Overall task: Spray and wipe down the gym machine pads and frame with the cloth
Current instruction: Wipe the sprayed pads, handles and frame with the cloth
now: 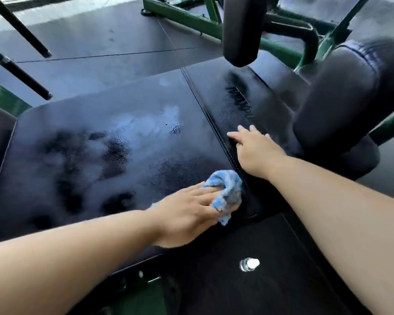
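Left hand (187,214) grasps a bunched blue cloth (228,192), fingers tucked into its folds, and presses it against the near right part of the large black pad (100,144). The cloth sits just beside the stitched seam that divides this pad from the narrower second pad (237,98). Right hand (255,151) is released, grasping nothing: fingers straight and spread, lying flat across the seam and onto the second pad, beyond the cloth.

Large pad surface: wet patches and a pale film across the middle, with darker blotches to the left and near side. Second pad: embossed lettering, not legible.

A cylindrical roller pad (241,30) hangs over the far end of the second pad; a thicker cushion (350,98) stands to the right. Green frame (191,21) runs behind both.

A small clear spray bottle (249,264) with a white top stands on the dark floor below the pads, between the two forearms.
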Motion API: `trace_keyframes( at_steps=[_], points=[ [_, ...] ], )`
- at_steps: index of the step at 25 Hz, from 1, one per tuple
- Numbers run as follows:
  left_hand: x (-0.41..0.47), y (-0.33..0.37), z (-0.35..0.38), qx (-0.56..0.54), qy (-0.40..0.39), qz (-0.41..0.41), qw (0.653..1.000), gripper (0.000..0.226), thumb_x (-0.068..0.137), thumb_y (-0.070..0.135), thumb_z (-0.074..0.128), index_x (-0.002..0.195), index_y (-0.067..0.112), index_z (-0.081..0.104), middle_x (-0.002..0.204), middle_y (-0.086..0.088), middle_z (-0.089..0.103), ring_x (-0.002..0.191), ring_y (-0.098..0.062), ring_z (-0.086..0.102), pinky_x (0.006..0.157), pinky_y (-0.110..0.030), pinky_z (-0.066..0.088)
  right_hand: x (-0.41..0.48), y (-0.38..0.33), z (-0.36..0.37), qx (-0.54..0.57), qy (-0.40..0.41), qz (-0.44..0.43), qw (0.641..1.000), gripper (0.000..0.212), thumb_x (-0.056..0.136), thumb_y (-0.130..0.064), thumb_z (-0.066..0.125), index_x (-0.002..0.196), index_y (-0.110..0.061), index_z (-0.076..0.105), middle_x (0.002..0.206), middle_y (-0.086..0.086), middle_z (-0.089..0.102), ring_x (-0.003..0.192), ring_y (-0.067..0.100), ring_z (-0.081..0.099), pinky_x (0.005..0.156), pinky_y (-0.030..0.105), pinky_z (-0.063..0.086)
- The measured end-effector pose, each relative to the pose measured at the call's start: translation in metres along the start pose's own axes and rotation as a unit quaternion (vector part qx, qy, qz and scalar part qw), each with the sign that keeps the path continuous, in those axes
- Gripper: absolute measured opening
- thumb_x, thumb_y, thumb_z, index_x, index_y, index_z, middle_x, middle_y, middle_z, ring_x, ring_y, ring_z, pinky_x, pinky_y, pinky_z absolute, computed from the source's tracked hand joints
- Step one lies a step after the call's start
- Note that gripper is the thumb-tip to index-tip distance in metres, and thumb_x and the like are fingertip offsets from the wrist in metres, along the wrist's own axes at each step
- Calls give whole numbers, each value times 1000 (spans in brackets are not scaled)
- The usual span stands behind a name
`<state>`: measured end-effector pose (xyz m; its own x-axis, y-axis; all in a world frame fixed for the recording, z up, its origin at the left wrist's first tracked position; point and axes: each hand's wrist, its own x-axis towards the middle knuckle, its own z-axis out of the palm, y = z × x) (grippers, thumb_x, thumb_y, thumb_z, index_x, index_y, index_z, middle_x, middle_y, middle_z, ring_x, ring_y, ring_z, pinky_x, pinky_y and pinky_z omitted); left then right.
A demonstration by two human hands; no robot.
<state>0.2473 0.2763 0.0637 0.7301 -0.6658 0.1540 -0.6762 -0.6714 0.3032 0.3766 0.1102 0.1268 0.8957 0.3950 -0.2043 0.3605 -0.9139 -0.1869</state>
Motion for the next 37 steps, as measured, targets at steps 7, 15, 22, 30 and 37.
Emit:
trace_keyframes(
  at_steps=[7,15,22,30,37],
  points=[
    [71,-122,-33,28,40,-344,938,49,102,34,25,150,36,17,158,3,20,146,-16,13,117,-41,1,55,-13,-14,9,19,-47,999,56,98,-8,28,149,-30,29,161,-5,13,148,18,4,119,43,2],
    [23,-112,-33,93,-9,-79,993,60,90,24,36,146,42,24,153,8,33,144,-12,22,119,-41,2,138,-40,-19,96,56,-83,990,57,95,-4,29,145,-29,37,160,-4,17,148,18,7,119,44,-1],
    [64,-159,-47,-188,141,-386,892,65,74,24,33,134,49,35,119,-5,60,103,-19,56,90,-29,44,159,-1,-21,154,134,-50,978,46,99,-10,30,139,-25,48,154,0,34,146,20,20,120,41,7],
    [2,-208,-64,-141,362,-503,772,42,84,-5,49,103,32,54,106,0,60,101,-19,58,95,-29,42,100,-121,46,-9,26,-262,965,54,85,-53,55,134,-32,46,155,0,26,141,28,18,117,44,18],
    [-10,-238,-62,-1,163,-482,861,44,98,20,41,140,31,45,152,11,33,139,-13,33,114,-29,24,150,-99,36,43,150,-158,975,38,80,-14,57,118,-8,61,126,11,55,122,33,46,103,36,34]
  ],
)
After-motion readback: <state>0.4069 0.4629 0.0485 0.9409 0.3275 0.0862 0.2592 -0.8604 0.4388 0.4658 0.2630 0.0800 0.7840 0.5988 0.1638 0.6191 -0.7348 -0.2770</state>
